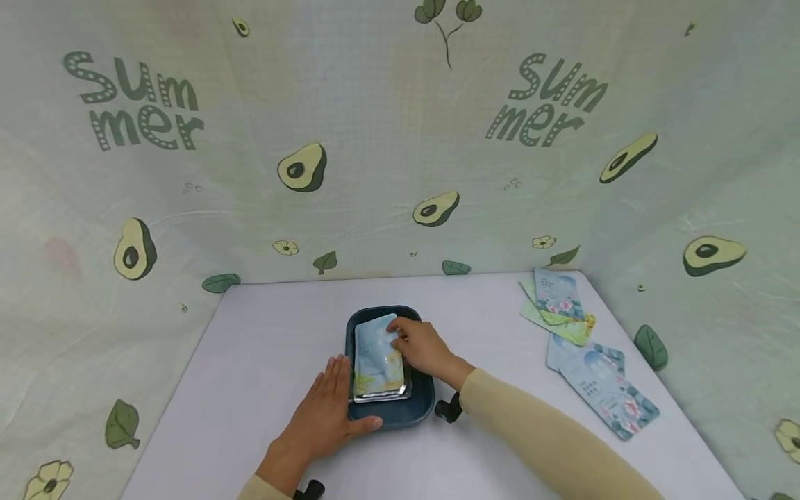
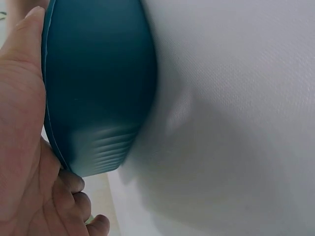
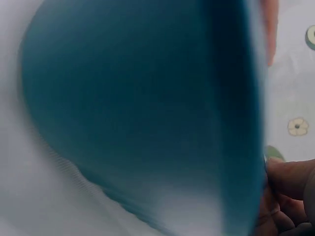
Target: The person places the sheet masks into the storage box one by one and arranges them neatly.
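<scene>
A dark blue tray (image 1: 400,419) stands on the table, holding stacked light blue packets (image 1: 375,354) with silvery lower edges. My left hand (image 1: 325,410) rests against the tray's left side, fingers straight and thumb at the near rim. In the left wrist view that hand (image 2: 29,147) lies along the rim of the tray (image 2: 98,73). My right hand (image 1: 428,349) pinches the top packet at its upper right edge, with fingers curled. The right wrist view has the tray wall (image 3: 133,98) up close and part of the right hand (image 3: 290,196) beyond it; the packets are hidden there.
On the right of the white table (image 1: 281,326) lie several loose packets: a blue one (image 1: 558,295) over green ones (image 1: 562,328) toward the back, and overlapping blue ones (image 1: 609,392) nearer. A patterned cloth (image 1: 375,139) hangs behind and at both sides.
</scene>
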Action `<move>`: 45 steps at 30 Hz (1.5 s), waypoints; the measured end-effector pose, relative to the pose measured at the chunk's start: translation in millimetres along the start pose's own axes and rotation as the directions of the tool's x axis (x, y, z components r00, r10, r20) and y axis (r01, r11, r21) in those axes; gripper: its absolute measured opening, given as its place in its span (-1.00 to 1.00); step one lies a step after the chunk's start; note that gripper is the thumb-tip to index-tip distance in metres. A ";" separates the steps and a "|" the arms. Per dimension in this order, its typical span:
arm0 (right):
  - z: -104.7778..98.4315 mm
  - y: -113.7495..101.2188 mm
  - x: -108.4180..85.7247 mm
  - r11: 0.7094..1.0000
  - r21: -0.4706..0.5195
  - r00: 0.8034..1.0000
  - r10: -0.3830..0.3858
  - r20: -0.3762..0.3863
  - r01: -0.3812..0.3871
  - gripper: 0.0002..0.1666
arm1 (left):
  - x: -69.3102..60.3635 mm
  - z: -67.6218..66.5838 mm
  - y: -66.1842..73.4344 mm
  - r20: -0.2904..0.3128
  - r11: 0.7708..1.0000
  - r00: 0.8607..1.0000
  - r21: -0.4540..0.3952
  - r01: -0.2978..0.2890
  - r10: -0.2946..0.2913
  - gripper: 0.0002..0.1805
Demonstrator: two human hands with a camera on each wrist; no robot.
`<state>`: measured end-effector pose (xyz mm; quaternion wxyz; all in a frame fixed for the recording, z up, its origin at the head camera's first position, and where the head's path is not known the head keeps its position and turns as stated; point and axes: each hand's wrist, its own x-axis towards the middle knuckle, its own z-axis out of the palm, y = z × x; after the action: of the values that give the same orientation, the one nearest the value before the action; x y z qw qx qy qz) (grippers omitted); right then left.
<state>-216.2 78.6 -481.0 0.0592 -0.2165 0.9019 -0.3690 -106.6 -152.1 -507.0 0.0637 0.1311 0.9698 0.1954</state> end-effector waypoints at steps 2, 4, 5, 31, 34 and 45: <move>0.0 2.3 -0.8 0.999 0.044 1.000 0.023 0.009 -0.024 -0.67 | 0.3 0.6 0.0 0.000 1.000 1.000 -0.003 0.001 -0.001 0.41; 0.0 4.2 -2.1 0.997 0.071 0.999 0.037 0.003 -0.037 -0.64 | 0.8 1.5 -0.1 0.002 1.000 1.000 -0.003 0.004 -0.004 0.40; -0.3 5.0 -3.0 0.998 0.056 0.999 0.038 -0.014 -0.037 -0.63 | 1.0 1.8 0.0 0.002 1.000 1.000 -0.004 0.005 -0.005 0.40; -82.4 124.0 -136.8 0.909 -0.389 0.928 -0.007 -0.372 -0.150 -0.30 | 1.9 1.8 1.7 0.019 0.999 0.999 -0.026 0.034 -0.033 0.42; -91.1 141.4 -164.7 0.879 -0.430 0.930 0.037 -0.367 -0.205 -0.24 | 2.0 2.2 2.2 0.028 0.999 0.999 -0.028 0.044 -0.043 0.43; -116.4 184.9 -228.5 0.737 -0.499 0.888 0.337 -0.313 -0.455 -0.05 | 2.4 1.1 3.7 0.037 0.998 0.998 -0.040 0.053 -0.052 0.43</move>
<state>-105.9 369.5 -537.0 -0.0210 0.0122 0.9959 -0.0871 -107.9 -147.7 -506.7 0.0887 0.1076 0.9675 0.2109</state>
